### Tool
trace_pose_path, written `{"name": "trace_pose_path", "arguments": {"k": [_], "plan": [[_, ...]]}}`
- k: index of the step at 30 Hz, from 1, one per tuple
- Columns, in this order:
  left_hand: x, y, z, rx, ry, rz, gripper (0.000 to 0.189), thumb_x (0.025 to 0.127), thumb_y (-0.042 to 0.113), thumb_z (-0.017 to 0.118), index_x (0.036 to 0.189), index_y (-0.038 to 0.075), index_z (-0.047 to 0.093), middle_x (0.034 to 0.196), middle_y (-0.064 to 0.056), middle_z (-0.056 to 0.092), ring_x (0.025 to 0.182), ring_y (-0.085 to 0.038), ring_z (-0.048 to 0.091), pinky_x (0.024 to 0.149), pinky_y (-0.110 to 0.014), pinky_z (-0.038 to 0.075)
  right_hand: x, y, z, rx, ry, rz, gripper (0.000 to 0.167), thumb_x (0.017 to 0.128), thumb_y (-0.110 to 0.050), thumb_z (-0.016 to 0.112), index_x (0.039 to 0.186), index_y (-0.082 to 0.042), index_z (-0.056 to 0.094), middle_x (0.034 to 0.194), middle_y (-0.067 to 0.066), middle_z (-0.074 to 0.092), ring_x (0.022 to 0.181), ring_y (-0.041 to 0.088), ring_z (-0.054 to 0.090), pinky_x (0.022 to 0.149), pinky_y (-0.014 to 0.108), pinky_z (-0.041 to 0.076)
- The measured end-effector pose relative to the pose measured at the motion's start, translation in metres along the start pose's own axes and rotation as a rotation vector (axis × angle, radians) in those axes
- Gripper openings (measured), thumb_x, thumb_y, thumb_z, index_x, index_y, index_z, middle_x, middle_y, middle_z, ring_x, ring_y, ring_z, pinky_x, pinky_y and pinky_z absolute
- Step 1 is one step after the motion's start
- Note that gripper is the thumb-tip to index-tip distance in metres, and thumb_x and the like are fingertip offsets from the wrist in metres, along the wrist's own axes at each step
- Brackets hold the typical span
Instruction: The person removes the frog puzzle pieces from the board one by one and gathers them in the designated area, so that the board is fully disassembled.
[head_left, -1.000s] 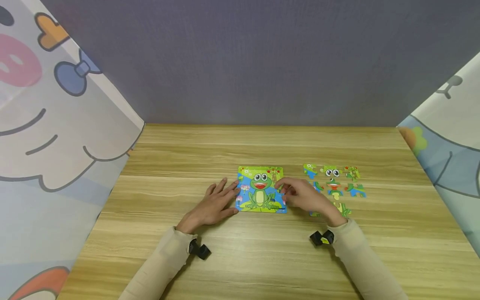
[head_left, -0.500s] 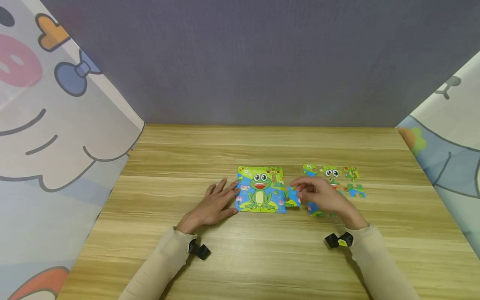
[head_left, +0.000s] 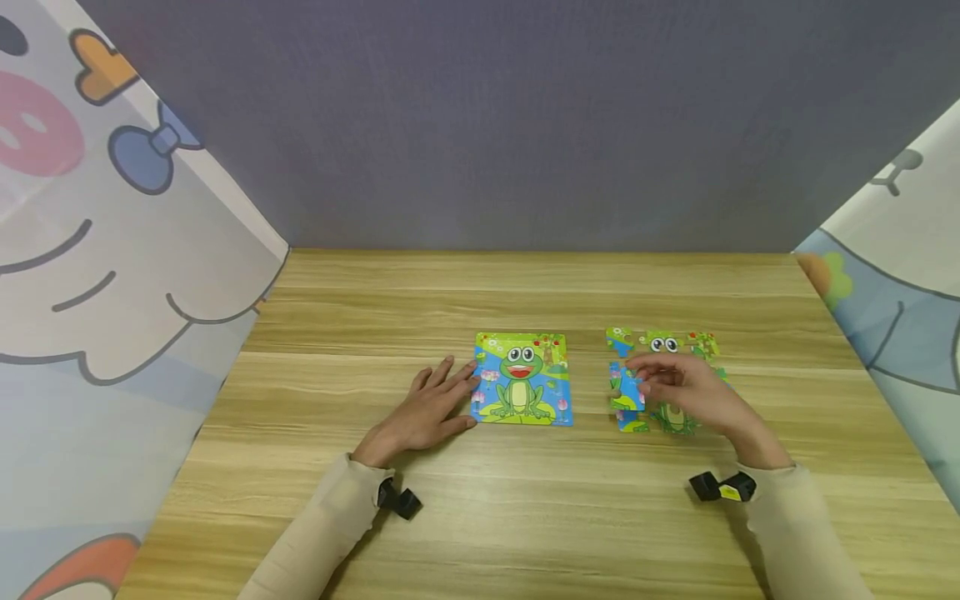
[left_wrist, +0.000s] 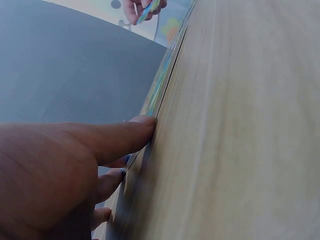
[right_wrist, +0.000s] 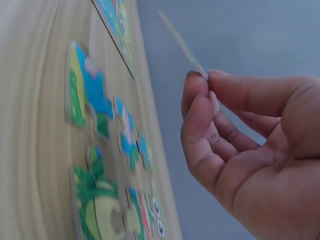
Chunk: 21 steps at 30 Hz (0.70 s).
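A frog picture board (head_left: pixel 521 379) lies flat on the wooden table, and the spread fingers of my left hand (head_left: pixel 422 414) rest at its left edge. In the left wrist view the thumb (left_wrist: pixel 132 134) touches that edge. My right hand (head_left: pixel 688 392) pinches a puzzle piece (head_left: pixel 627 390) between thumb and fingertips. Seen from the right wrist, the held piece (right_wrist: pixel 181 42) is tilted and raised off the table. Below and around it lie several loose frog puzzle pieces (right_wrist: pixel 89 85), partly hidden by the right hand in the head view.
The wooden table (head_left: pixel 525 517) reaches to a grey back panel (head_left: pixel 525 125). Cartoon-printed walls (head_left: pixel 150 275) stand at both sides. Loose corner pieces (head_left: pixel 619 337) lie at the upper part of the scattered group.
My right hand has lifted the puzzle piece off the board's lower right corner and carried it right, over the loose pieces. The left hand has stayed in place.
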<state>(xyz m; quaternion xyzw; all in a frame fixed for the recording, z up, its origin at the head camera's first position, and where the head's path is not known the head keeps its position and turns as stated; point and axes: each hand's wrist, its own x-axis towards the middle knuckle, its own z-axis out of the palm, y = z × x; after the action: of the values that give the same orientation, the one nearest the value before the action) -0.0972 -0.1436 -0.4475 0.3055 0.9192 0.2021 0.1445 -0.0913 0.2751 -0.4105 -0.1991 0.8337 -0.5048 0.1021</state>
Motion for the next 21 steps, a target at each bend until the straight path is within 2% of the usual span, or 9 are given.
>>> {"name": "trace_pose_path", "arguments": {"k": [4,12,17,21], "plan": [[0.0,0.0,0.0,-0.002,0.003,0.002,0.064,0.102,0.039,0.055,0.156,0.012,0.035,0.169,-0.007,0.019,0.158,-0.04,0.005,0.121,-0.067,0.01,-0.007,0.004,-0.008,-0.012,0.009,0.028,0.031,0.097,0.001,0.06,0.127,0.008,0.06,0.107,-0.014,0.065,0.091,0.0,0.063,0.075,0.019,0.055],[0.0,0.001,0.001,-0.003,0.001,0.006,0.065,0.102,0.039,0.055,0.156,0.012,0.034,0.169,-0.008,0.019,0.158,-0.04,0.005,0.121,-0.067,0.011,-0.024,0.018,-0.025,0.003,0.051,0.026,0.031,0.096,0.006,0.059,0.126,0.012,0.059,0.111,-0.021,0.065,0.091,-0.003,0.066,0.072,0.019,0.056],[0.0,0.0,0.001,0.002,0.004,0.004,0.064,0.102,0.04,0.055,0.156,0.012,0.035,0.169,-0.007,0.019,0.158,-0.04,0.006,0.121,-0.066,0.011,-0.038,0.029,-0.038,0.023,0.096,0.029,0.031,0.094,0.009,0.06,0.125,0.007,0.063,0.112,-0.024,0.067,0.089,-0.004,0.068,0.071,0.018,0.057],[0.0,0.0,0.0,0.003,0.006,-0.001,0.064,0.102,0.039,0.056,0.156,0.012,0.035,0.169,-0.008,0.02,0.158,-0.04,0.006,0.121,-0.067,0.011,-0.051,0.038,-0.048,0.076,0.103,0.04,0.035,0.094,0.012,0.057,0.125,-0.002,0.065,0.114,-0.025,0.069,0.088,-0.004,0.069,0.07,0.018,0.057]]}}
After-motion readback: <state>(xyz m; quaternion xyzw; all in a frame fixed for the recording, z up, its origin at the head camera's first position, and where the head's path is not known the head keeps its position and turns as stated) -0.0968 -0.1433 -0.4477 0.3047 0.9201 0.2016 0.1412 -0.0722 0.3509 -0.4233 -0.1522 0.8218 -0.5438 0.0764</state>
